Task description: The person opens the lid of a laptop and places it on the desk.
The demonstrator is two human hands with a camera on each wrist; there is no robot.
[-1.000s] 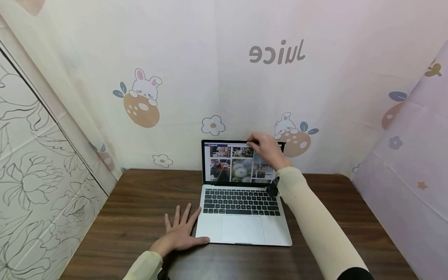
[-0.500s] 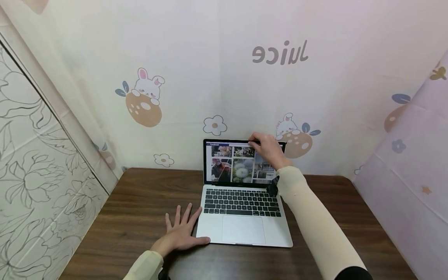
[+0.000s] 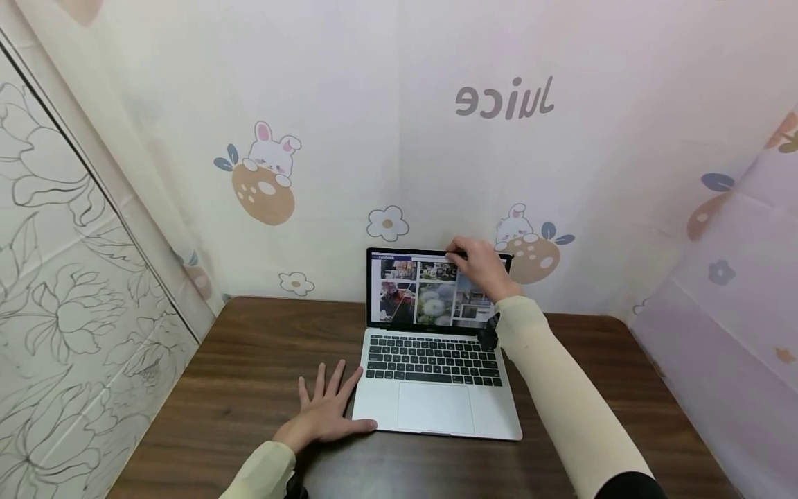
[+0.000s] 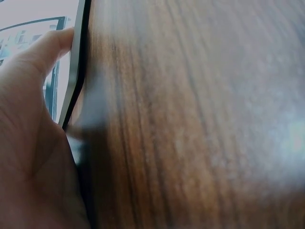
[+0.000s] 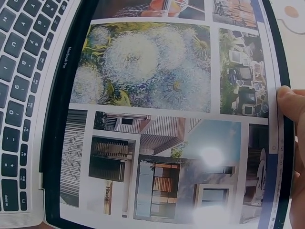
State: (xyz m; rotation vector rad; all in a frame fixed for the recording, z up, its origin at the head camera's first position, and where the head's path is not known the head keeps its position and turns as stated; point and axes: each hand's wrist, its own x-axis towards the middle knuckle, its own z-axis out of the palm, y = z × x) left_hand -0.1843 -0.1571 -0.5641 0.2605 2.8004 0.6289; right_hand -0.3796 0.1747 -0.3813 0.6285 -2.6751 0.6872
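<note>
A silver laptop (image 3: 435, 409) stands unfolded on the table, its lit screen (image 3: 411, 291) showing a page of photos. My right hand (image 3: 479, 265) pinches the top edge of the lid, thumb on the screen side and fingers behind it. In the right wrist view the thumb (image 5: 291, 102) lies over the bezel, beside the photos. My left hand (image 3: 321, 417) rests with spread fingers at the laptop's left side. Its thumb lies on the front left corner of the base, while the other fingers reach over the wood. The left wrist view shows that thumb (image 4: 52, 45) on the laptop's edge.
The brown wooden table (image 3: 249, 360) carries the laptop. Close behind its back edge hangs a pale curtain (image 3: 349, 138) printed with rabbits and flowers. More printed cloth closes in on the left and right. A dark device sits on each wrist.
The head view has shifted slightly, so the scene sits a little further right. Both hands keep their places on the laptop, and the lid's angle looks the same.
</note>
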